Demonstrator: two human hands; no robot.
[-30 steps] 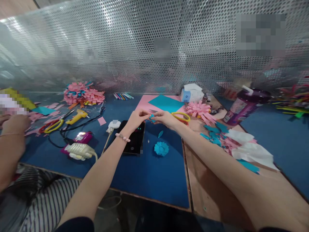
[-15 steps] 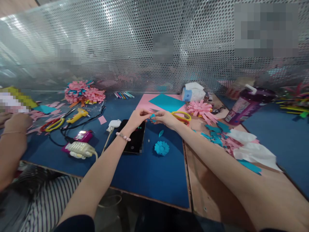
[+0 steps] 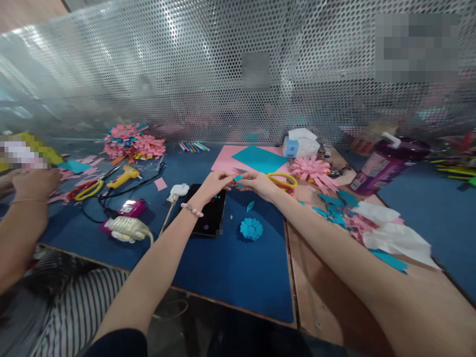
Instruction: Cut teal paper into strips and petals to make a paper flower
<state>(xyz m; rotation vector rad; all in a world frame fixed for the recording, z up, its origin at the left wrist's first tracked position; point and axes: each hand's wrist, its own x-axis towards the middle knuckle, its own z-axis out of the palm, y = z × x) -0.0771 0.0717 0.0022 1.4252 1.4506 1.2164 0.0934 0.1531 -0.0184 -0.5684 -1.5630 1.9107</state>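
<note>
Above the blue tabletop, my left hand (image 3: 216, 183) and my right hand (image 3: 256, 183) meet fingertip to fingertip. Between them is a small piece of blue paper (image 3: 239, 178), pinched by both. Its exact shape is partly hidden by my fingers. Below my hands lie a blue paper leaf-shaped petal (image 3: 250, 206) and a round blue paper flower (image 3: 251, 229). A black phone (image 3: 208, 214) rests under my left wrist, which wears a beaded bracelet. Yellow-and-red-handled scissors (image 3: 285, 182) lie right beside my right hand.
Pink and blue paper sheets (image 3: 260, 157) lie at the back before a perforated metal screen. Paper scraps (image 3: 336, 210), a pink paper flower (image 3: 310, 169) and a purple tumbler (image 3: 383, 168) are right. Leftward are a yellow glue gun (image 3: 124, 177), a power strip (image 3: 126, 227) and another person's hands (image 3: 37, 182).
The blue paper piece between my fingertips has turned slightly. The whole view has shifted a little. At far left, the other person's hand has moved.
</note>
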